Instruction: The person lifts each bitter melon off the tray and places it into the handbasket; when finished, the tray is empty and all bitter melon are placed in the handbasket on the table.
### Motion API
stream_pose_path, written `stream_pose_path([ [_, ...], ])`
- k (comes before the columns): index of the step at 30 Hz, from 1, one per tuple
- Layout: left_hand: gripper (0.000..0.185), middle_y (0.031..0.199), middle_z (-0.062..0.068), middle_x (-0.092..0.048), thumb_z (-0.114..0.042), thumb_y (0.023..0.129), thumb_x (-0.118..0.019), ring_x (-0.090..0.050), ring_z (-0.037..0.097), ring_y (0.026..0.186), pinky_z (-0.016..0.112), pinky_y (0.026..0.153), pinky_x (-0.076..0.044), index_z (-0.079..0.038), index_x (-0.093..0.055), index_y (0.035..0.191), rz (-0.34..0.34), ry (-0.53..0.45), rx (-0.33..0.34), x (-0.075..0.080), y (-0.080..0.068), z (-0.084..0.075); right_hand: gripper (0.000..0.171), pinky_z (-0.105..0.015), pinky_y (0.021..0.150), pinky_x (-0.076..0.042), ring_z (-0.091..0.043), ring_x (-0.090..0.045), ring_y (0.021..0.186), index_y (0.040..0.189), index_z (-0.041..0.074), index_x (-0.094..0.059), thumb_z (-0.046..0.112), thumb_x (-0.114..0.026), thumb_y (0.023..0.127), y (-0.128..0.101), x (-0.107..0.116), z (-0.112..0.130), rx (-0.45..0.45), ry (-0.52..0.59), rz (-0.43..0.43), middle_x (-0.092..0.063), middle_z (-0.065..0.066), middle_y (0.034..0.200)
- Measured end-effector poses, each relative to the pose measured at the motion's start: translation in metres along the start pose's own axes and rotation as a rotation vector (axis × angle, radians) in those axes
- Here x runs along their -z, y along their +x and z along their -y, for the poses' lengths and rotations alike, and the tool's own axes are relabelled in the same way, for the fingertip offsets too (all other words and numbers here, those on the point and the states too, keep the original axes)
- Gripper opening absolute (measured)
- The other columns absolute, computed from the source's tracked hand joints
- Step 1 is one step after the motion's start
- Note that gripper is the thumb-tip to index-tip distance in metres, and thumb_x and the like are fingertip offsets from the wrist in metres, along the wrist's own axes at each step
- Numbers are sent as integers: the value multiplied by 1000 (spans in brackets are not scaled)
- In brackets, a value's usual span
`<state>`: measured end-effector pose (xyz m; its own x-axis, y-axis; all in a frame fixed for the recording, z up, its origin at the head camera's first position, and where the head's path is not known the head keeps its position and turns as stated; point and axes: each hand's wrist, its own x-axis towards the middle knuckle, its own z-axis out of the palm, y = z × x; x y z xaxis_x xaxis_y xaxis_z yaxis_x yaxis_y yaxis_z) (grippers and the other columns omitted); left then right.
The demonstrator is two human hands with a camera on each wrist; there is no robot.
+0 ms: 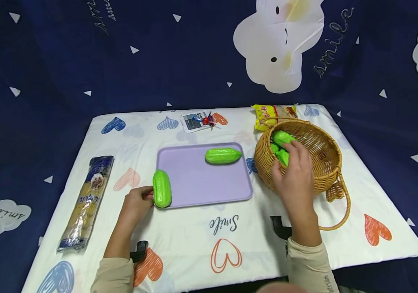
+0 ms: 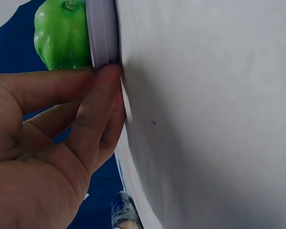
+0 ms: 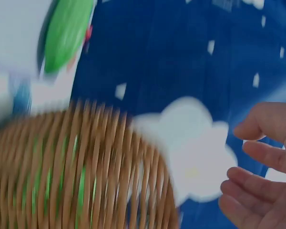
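Heart-printed cloth (image 1: pixel 190 236): left hand (image 1: pixel 136 204) pinches the tray (image 1: pixel 201 183), one green vegetable (image 1: pixel 162 189) beside its fingertips; right hand (image 1: pixel 296 173), fingers parted, empty, over the basket (image 1: pixel 262 156). Apparently partway: two vegetables trayed, others beneath right fingers.

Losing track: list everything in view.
Tray: 1, lilac, centre
Tray vegetables: 2, green, on tray
Basket: 1, tan, right
Basket vegetables: at least 3, green, inside
Snack packet: 1, yellow, behind basket
Long packet: 1, blue-yellow, left
Flat packet: 1, white, back
Small items: count unclear, red/dark, back
Tablecloth: 1, white, table
Backdrop: 1, navy, behind
Sleeves: 2, beige, forearms
Wrist devices: 2, black, wrists
Left hand: 1, tray rim
Right hand: 1, over basket
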<state>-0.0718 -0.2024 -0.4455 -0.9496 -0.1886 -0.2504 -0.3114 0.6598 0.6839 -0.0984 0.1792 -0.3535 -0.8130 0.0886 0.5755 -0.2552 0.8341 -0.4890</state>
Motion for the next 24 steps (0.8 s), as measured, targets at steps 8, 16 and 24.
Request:
stream_pose_path([
  [8, 38, 105, 16, -70, -5, 91, -56, -62, 26, 95, 37, 81, -46, 2, -61, 128, 2, -1, -3, 0, 0, -2, 45, -49, 89, -50, -34, -52, 120, 126, 6, -58, 10, -67, 83, -12, -53, 55, 270, 51, 237, -53, -16, 134],
  [16, 38, 106, 15, -70, -5, 91, -55, -61, 27, 97, 40, 84, -45, 2, -61, 128, 0, 3, 16, 1, -3, -4, 46, -44, 84, -53, -29, -54, 120, 129, 12, -56, 14, -66, 84, -41, -109, 88, 377, 113, 490, -54, -11, 134],
  [24, 39, 106, 16, -70, -3, 89, -54, -62, 29, 99, 43, 87, -46, 2, -62, 127, -20, 7, -3, 1, -3, -4, 53, -40, 78, -55, -28, -56, 117, 136, 14, -51, 22, -65, 86, -65, -141, 114, 470, 98, 636, -52, -12, 136],
])
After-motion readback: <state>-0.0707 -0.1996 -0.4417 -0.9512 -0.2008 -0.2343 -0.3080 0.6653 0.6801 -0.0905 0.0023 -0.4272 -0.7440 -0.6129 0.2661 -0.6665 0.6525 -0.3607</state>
